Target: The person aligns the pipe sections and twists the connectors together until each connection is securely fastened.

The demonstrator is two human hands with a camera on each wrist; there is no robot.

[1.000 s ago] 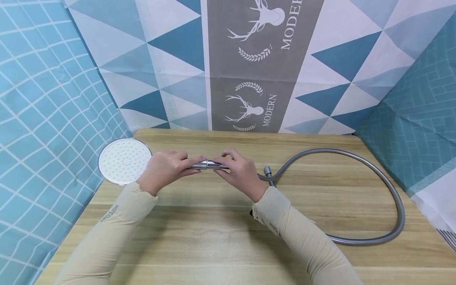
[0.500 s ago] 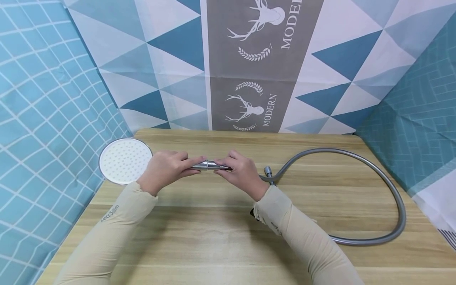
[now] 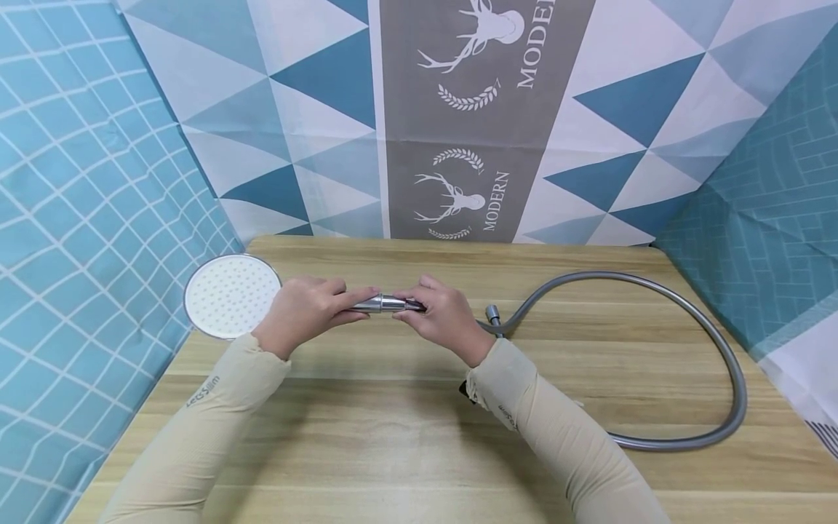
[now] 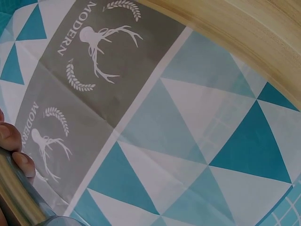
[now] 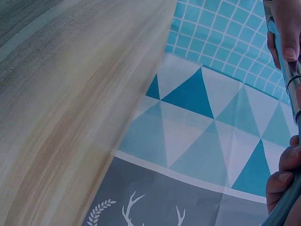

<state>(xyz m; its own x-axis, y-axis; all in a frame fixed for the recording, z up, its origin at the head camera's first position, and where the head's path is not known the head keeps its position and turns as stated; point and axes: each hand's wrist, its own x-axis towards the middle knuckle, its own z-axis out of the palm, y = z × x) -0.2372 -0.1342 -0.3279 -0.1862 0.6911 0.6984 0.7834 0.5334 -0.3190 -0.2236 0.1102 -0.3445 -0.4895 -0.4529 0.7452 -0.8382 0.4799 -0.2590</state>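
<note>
My left hand (image 3: pixel 308 309) grips the chrome handle of a round shower head (image 3: pixel 232 296), whose white, nozzle-dotted face points up at the left. At the handle's right end, my right hand (image 3: pixel 445 320) pinches the chrome end fitting (image 3: pixel 395 303) of a grey shower hose (image 3: pixel 733 378). Handle and fitting lie in line, meeting at a visible ring between the hands. In the right wrist view, right fingertips (image 5: pixel 282 183) curl round the hose end, below the left hand (image 5: pixel 286 28). Only some fingertips (image 4: pixel 10 136) and part of the shiny handle (image 4: pixel 21 188) show in the left wrist view.
From the right hand, the hose loops wide across the right of the wooden table (image 3: pixel 386 466). Its other metal end (image 3: pixel 492 314) lies just right of that hand. Blue tile-patterned sheeting (image 3: pixel 78 189) borders the left, and a triangle-patterned backdrop (image 3: pixel 327 145) stands behind.
The right fingers have shifted on the fitting, the raised forefinger now curled lower and more of the dark hose end showing. The left hand and shower head stay almost still.
</note>
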